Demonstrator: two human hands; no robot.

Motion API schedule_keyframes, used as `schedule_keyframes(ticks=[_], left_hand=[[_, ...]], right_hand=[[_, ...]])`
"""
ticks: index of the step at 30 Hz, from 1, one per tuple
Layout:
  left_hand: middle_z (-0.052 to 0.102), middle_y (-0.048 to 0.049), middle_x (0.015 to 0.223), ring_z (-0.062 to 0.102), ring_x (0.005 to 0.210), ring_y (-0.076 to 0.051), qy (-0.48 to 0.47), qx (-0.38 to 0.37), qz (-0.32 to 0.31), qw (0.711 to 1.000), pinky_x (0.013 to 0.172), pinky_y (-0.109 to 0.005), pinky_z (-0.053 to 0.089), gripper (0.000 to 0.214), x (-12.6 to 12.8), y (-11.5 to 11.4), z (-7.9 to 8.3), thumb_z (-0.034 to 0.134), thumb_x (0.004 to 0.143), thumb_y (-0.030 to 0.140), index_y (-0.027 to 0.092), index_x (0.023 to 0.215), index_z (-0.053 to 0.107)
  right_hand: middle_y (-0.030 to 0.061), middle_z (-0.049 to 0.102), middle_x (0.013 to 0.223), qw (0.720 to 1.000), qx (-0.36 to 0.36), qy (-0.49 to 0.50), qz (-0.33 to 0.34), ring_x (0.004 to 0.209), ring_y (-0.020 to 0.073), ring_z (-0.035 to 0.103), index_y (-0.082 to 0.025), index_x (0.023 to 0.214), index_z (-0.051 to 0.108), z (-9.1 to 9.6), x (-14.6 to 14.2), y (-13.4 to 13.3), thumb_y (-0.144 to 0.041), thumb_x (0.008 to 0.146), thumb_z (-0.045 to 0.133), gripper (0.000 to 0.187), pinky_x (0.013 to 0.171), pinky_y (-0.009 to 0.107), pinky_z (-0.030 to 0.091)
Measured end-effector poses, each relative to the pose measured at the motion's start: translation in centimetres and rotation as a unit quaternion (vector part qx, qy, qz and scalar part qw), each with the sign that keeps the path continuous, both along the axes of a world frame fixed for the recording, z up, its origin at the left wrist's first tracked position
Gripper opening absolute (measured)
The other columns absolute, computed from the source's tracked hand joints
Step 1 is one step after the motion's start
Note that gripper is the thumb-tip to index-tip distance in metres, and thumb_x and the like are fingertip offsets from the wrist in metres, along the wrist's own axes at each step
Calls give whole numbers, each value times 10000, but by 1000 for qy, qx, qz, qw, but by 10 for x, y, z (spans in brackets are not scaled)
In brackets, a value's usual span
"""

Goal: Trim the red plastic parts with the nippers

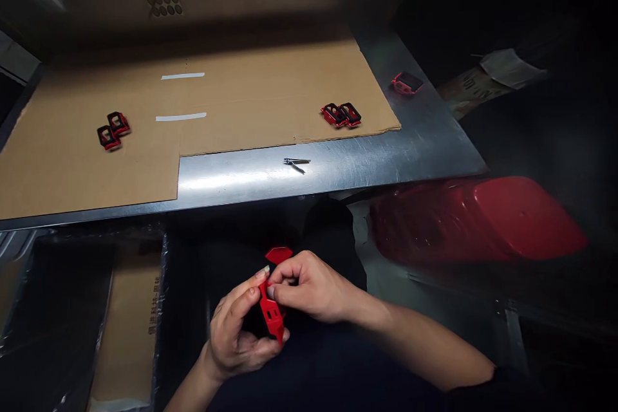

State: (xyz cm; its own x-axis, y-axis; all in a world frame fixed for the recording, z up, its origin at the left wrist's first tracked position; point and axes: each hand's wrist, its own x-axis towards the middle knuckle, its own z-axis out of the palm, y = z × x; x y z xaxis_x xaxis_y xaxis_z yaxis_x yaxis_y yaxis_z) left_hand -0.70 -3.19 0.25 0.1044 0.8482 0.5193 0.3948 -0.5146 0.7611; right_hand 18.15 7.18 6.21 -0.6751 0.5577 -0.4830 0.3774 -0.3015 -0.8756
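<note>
Low in the middle of the head view, my left hand point(234, 328) grips a small red plastic part point(271, 315) with slots in its side. Its fingers and thumb hold the part by its two ends. My right hand point(313, 286) is closed in a pinch at the part's upper edge; its fingertips are partly hidden there. A flat red piece point(279, 254) shows just beyond the right fingers, and I cannot tell whether it is joined to the part. Both hands are in front of the table edge, over dark clothing.
Cardboard point(251, 96) covers much of the metal table point(232, 174). Red-and-black frames lie at left point(113, 131) and right point(341, 114), another part point(407, 83) farther right. Small nippers point(296, 164) lie near the edge. A red bin point(526, 219) stands right, a lined box point(128, 328) left.
</note>
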Motion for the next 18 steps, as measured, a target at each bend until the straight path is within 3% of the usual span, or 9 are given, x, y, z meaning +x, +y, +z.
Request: schedule_keyframes(ticks=[2, 5, 8, 9, 11, 13, 15, 18], left_hand=[[627, -176, 1343, 675, 1190, -306, -15, -7, 1, 1000, 967, -426, 615, 871, 0, -1, -3, 851, 720, 219, 176, 1482, 431], [616, -177, 1343, 659, 1207, -324, -45, -24, 17, 999, 977, -468, 605, 876, 1, -7, -7, 856, 705, 195, 185, 1474, 437], [612, -168, 1332, 646, 1213, -355, -110, -33, 50, 992, 983, -544, 583, 828, -6, -12, -10, 851, 696, 193, 217, 1433, 473], [609, -158, 1330, 643, 1215, -359, -146, -37, 85, 985, 982, -559, 576, 785, -15, -12, -11, 847, 698, 211, 235, 1401, 498], [614, -122, 1309, 650, 1198, -349, -236, -54, 216, 946, 965, -535, 583, 677, -44, -7, -14, 854, 685, 302, 266, 1294, 560], [632, -78, 1251, 678, 1140, -305, -318, -78, 398, 857, 902, -432, 611, 629, -91, 2, -21, 858, 649, 457, 276, 1186, 584], [626, -66, 1211, 687, 1087, -244, -325, -82, 483, 809, 844, -349, 607, 560, -146, 12, -34, 764, 757, 526, 264, 1203, 551], [653, -69, 1066, 688, 865, -174, -317, -135, 547, 763, 712, -313, 595, 355, -220, 24, -60, 605, 942, 452, 169, 1155, 589]], right_hand=[[-16, 624, 620, 998, -29, 47, 6, 547, 83, 493, -131, 820, 777, -5, 0, 2, -253, 825, 599, 216, 523, 195, 381], [45, 747, 827, 982, -122, 140, -21, 760, 151, 673, -135, 1021, 762, -17, 5, 6, -265, 799, 638, 286, 738, 266, 514], [55, 757, 783, 981, -131, 113, -87, 760, 173, 706, -137, 1116, 719, -29, 12, 10, -350, 821, 672, 367, 787, 313, 532], [45, 743, 725, 985, -102, 81, -113, 713, 170, 699, -139, 1098, 722, -32, 15, 12, -385, 836, 668, 364, 763, 311, 532], [35, 709, 646, 984, -19, 14, -175, 635, 176, 680, -144, 1037, 737, -38, 21, 17, -456, 843, 656, 376, 700, 314, 535], [47, 724, 693, 962, 100, -52, -249, 690, 204, 702, -164, 1049, 741, -43, 26, 25, -491, 834, 652, 401, 729, 334, 547], [62, 758, 818, 914, 237, -124, -304, 789, 237, 723, -197, 1077, 744, -48, 27, 38, -501, 834, 643, 402, 772, 354, 545], [69, 750, 882, 806, 455, -211, -314, 838, 269, 709, -202, 1015, 774, -57, 22, 62, -470, 858, 600, 356, 767, 367, 523]])
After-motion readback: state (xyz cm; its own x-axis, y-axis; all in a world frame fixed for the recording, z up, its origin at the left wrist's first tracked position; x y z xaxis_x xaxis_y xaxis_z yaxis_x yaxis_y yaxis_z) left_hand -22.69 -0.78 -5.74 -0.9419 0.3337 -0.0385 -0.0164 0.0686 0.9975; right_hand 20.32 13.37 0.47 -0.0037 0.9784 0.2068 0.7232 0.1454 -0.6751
